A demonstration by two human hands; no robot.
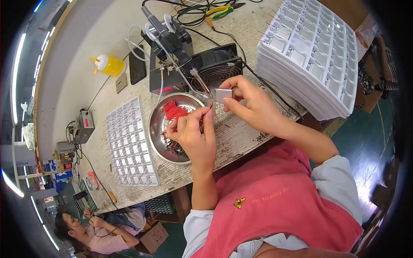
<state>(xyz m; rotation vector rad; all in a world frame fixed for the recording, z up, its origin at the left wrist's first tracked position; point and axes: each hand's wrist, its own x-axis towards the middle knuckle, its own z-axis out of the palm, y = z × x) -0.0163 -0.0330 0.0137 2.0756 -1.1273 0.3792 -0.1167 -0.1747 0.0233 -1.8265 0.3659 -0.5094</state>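
My right hand pinches a small flat silvery square part by its edge, just below the tip of a mounted soldering iron. Close to that part, my left hand has thumb and forefinger closed on a short red wire. Whether the wire touches the part is too small to tell. Under my left hand stands a round metal bowl with red wires and darker ones in it; the hand hides some of them.
Left of the bowl lies a white tray of square parts. A tall stack of white trays stands at right. Behind the iron are a black fan, pliers and cables. A yellow bottle stands back left; another person sits lower left.
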